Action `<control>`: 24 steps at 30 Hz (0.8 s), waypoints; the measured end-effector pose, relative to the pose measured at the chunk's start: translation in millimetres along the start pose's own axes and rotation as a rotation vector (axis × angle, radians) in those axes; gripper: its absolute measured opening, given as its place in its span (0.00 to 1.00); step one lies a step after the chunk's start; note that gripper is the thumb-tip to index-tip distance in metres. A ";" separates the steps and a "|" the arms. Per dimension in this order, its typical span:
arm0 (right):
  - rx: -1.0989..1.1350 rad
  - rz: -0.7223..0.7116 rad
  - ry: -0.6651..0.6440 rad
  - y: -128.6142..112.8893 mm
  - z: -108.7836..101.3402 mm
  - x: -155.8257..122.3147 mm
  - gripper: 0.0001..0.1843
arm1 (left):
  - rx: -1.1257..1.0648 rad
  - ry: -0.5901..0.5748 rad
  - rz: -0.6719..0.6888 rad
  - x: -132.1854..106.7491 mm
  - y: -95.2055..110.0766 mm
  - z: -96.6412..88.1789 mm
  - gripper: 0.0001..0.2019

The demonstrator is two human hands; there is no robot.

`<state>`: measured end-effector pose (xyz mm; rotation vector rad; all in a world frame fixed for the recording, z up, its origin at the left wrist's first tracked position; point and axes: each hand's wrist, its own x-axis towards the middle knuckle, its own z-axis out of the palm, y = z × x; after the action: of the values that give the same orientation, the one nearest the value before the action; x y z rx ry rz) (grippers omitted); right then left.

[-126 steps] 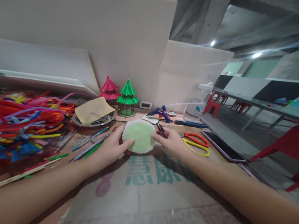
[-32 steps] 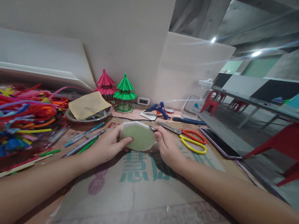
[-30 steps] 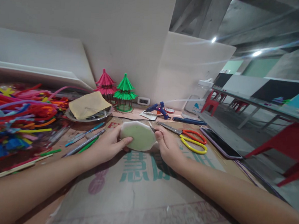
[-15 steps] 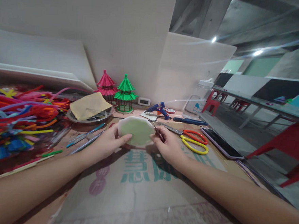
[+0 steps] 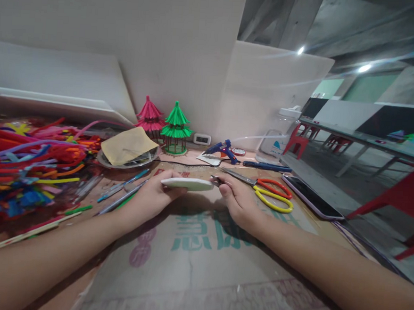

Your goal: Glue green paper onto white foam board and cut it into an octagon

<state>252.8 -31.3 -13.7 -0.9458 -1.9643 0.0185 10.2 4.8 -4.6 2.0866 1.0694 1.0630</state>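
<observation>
A flat foam piece [image 5: 189, 185], pale green with a white edge, is held above the cardboard, seen almost edge-on. My left hand [image 5: 156, 191] is closed on its left end, thumb underneath. At its right end, my right hand [image 5: 241, 200] pinches a small dark metal piece [image 5: 216, 179], whose tip is close to the foam's edge. I cannot tell what kind of tool it is, as the fingers hide most of it. Scissors [image 5: 272, 202] with orange and yellow handles lie just beyond my right hand.
Printed cardboard [image 5: 191, 276] covers the table in front. Bundled pipe cleaners [image 5: 25, 170] lie left, beside a metal dish [image 5: 112, 164]. Behind stand a pink pagoda [image 5: 149, 115], a green pagoda [image 5: 176, 129] and a blue glue gun [image 5: 221, 150]. A phone [image 5: 312, 198] and bottle [image 5: 277, 136] are at right.
The foam piece has tilted from showing its broad green face to lying nearly edge-on. My right hand has turned slightly, and the small metal piece stays in its fingers.
</observation>
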 end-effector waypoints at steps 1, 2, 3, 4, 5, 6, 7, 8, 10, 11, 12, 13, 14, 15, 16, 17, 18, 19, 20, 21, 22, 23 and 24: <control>-0.014 -0.016 -0.001 0.0 -1.0 0.5 0.21 | 0.005 0.000 -0.001 -0.1 0.2 -0.2 0.08; -0.026 -0.031 -0.011 -0.5 -2.0 1.3 0.21 | 0.004 0.000 -0.001 -0.1 0.6 -0.3 0.08; -0.034 -0.045 -0.032 -1.4 -3.0 2.2 0.22 | -0.003 0.000 -0.001 -0.2 0.9 -0.4 0.08; -0.040 -0.059 -0.059 -2.6 -3.9 3.1 0.22 | -0.011 -0.003 0.001 -0.3 1.1 -0.5 0.09; -0.045 -0.071 -0.081 -3.9 -4.6 4.0 0.22 | -0.017 -0.008 0.001 -0.5 1.2 -0.6 0.09; -0.052 -0.079 -0.099 -5.2 -5.1 4.6 0.22 | -0.021 -0.013 -0.002 -0.6 1.2 -0.6 0.08; -0.059 -0.085 -0.108 -6.4 -5.4 5.1 0.23 | -0.022 -0.021 -0.008 -0.8 0.9 -0.7 0.08; -0.065 -0.088 -0.111 -7.4 -5.6 5.3 0.23 | -0.021 -0.029 -0.015 -1.0 0.4 -0.7 0.08; -0.071 -0.088 -0.112 -8.8 -5.6 5.2 0.23 | -0.020 -0.043 -0.025 -1.5 -1.1 -0.5 0.08; -0.070 -0.087 -0.115 -9.2 -5.6 5.0 0.23 | -0.023 -0.046 -0.024 -1.7 -2.0 -0.4 0.08; -0.069 -0.086 -0.118 -9.5 -5.5 4.7 0.23 | -0.026 -0.048 -0.019 -1.9 -2.8 -0.2 0.08; -0.069 -0.086 -0.123 -9.7 -5.5 4.5 0.23 | -0.028 -0.049 -0.015 -2.1 -3.5 0.0 0.08; -0.072 -0.085 -0.128 -9.8 -5.5 4.4 0.24 | -0.030 -0.049 -0.012 -2.2 -3.9 0.2 0.08; -0.075 -0.086 -0.130 -9.8 -5.5 4.3 0.24 | -0.031 -0.049 -0.012 -2.3 -3.9 0.3 0.08; -0.077 -0.088 -0.131 -9.7 -5.4 4.3 0.24 | -0.030 -0.050 -0.014 -2.3 -3.6 0.3 0.08; -0.077 -0.090 -0.128 -9.5 -5.4 4.3 0.24 | -0.028 -0.051 -0.017 -2.3 -2.9 0.3 0.08; -0.076 -0.091 -0.124 -9.3 -5.3 4.3 0.25 | -0.026 -0.053 -0.021 -2.2 -1.9 0.1 0.08; -0.074 -0.092 -0.120 -9.0 -5.2 4.3 0.24 | -0.022 -0.054 -0.025 -2.0 -0.6 0.0 0.08; -0.071 -0.092 -0.117 -8.7 -5.1 4.2 0.24 | -0.018 -0.057 -0.031 -1.9 0.7 -0.2 0.08; -0.067 -0.091 -0.117 -8.5 -5.0 4.1 0.24 | -0.014 -0.059 -0.036 -1.7 2.0 -0.4 0.08; -0.065 -0.088 -0.115 -8.4 -4.9 3.8 0.24 | -0.013 -0.062 -0.039 -1.6 3.2 -0.5 0.09; -0.062 -0.087 -0.111 -8.3 -4.8 3.6 0.24 | -0.013 -0.064 -0.038 -1.6 4.1 -0.6 0.09; -0.060 -0.085 -0.105 -8.3 -4.7 3.4 0.24 | -0.013 -0.066 -0.032 -1.6 4.8 -0.6 0.09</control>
<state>250.2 -36.7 -5.4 -0.9153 -2.1112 -0.0404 11.0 1.0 -1.3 2.0729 1.0570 0.9771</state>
